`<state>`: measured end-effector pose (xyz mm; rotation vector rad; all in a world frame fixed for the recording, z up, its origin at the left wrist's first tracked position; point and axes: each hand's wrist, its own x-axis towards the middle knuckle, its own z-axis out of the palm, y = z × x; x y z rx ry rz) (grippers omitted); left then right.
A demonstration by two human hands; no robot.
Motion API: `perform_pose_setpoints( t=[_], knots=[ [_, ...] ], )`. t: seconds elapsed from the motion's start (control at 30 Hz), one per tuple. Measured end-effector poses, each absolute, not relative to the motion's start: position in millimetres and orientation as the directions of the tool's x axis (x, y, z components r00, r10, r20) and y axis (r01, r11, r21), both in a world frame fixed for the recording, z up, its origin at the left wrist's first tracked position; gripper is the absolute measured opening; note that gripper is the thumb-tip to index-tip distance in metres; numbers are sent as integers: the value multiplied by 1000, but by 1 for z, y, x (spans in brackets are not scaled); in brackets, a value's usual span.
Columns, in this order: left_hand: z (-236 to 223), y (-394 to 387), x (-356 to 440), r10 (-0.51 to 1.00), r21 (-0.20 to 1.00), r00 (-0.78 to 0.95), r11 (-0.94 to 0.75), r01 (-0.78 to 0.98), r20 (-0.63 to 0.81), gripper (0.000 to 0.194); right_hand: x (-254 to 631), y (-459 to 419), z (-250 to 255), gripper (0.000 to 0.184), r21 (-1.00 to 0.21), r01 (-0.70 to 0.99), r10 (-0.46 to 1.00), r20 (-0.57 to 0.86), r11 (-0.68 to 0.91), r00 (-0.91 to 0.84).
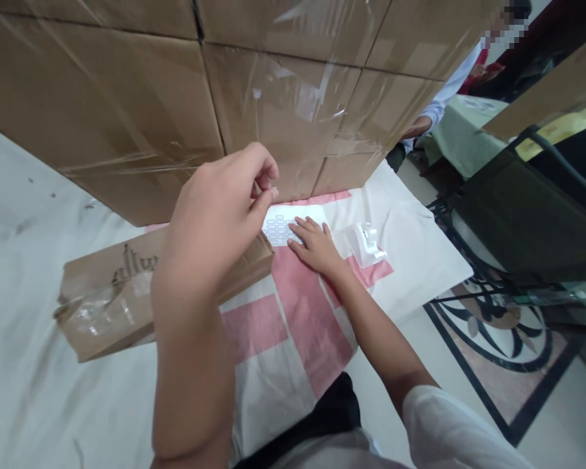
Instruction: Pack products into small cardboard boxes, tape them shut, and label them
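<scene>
My left hand [219, 202] is raised in front of the stacked boxes, with thumb and fingertips pinched together. Whether anything thin is between them I cannot make out. Lying flat with spread fingers, my right hand [315, 246] presses on a white paper sheet [278, 213] printed with rows of small rounded outlines. Part of the sheet is hidden beneath that hand. To its right sits a small white plastic piece [368, 246] that looks like a tape dispenser. Behind my left forearm lies a long cardboard box [112, 280] with clear tape on its end and dark marks on its side.
Large taped cardboard boxes [273, 111] form a wall across the back. A white cloth with pink blocks [312, 319] covers the surface. At the right stand a dark chair-like frame [522, 202] and a patterned floor [498, 332]. Another person's arm [432, 114] shows beyond the boxes.
</scene>
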<state>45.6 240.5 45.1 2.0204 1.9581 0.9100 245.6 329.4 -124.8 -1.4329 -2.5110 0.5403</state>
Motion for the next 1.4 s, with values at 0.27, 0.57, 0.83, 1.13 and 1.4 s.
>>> perform_pose_setpoints(
  t=[0.27,0.57,0.83,1.13,1.4],
  knots=[
    [39,239,38,909,516,-14,-223,827,416,18,234,329,-123,57,-240,899,925,-13,367,-381],
    [42,232,35,902,525,-27,-226,821,430,14,232,333,-124,62,-484,690,835,194,538,-514],
    [37,238,48,987,615,103,-159,772,126,27,227,313,-105,39,-853,-49,781,498,520,-377],
    [33,250,75,991,558,110,-133,819,75,32,223,310,-104,28,-896,-204,848,440,394,-295],
    [29,255,75,997,501,48,-72,862,61,32,224,308,-101,33,-930,-269,883,333,250,-331]
  ],
)
